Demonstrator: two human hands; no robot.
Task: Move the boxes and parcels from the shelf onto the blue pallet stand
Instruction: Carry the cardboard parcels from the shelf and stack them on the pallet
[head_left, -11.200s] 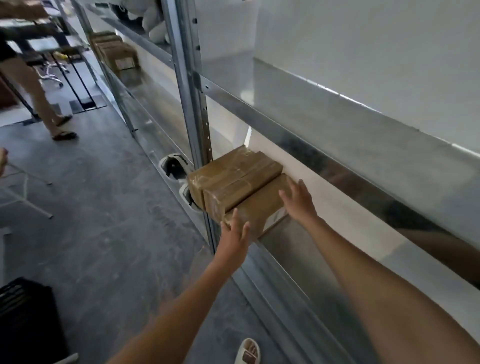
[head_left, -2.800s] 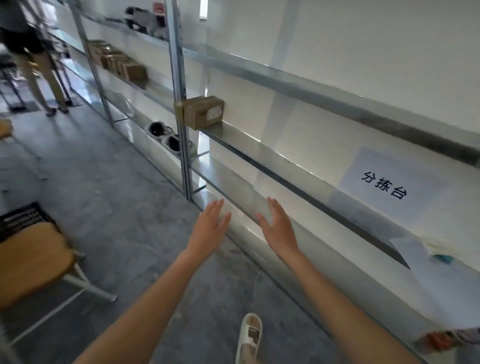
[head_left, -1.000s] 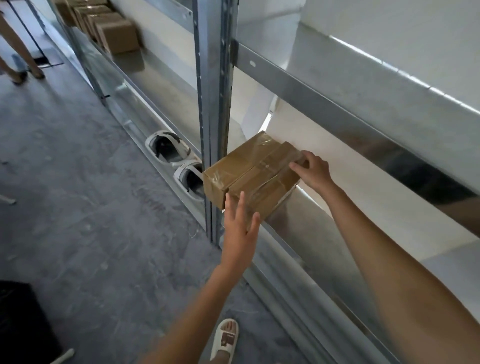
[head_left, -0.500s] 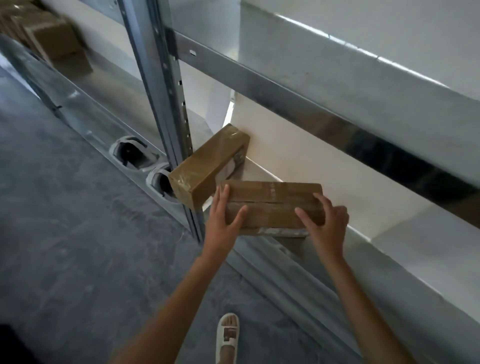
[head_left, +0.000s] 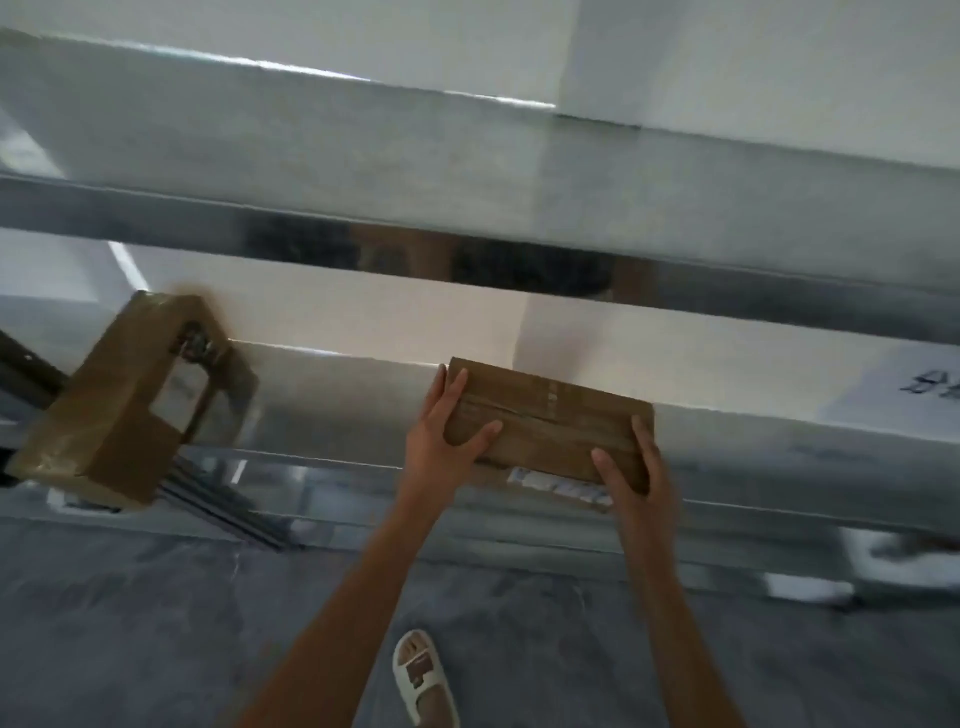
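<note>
Both hands on one taped cardboard parcel (head_left: 545, 431), held in the air in front of the metal shelf (head_left: 363, 410). Left hand (head_left: 441, 441) grips its left end, thumb on top; right hand (head_left: 631, 467) grips the right end. White label on the underside, blurred. Second taped box (head_left: 119, 395) sits on the shelf at left, overhanging the edge. Sandalled foot (head_left: 423, 675) on grey floor.

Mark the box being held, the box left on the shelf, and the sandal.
Held box (head_left: 550, 421), head view, middle of its taped top face.
Shelf box (head_left: 111, 402), head view, its taped brown side.
Sandal (head_left: 423, 675), head view, strap over the foot.
</note>
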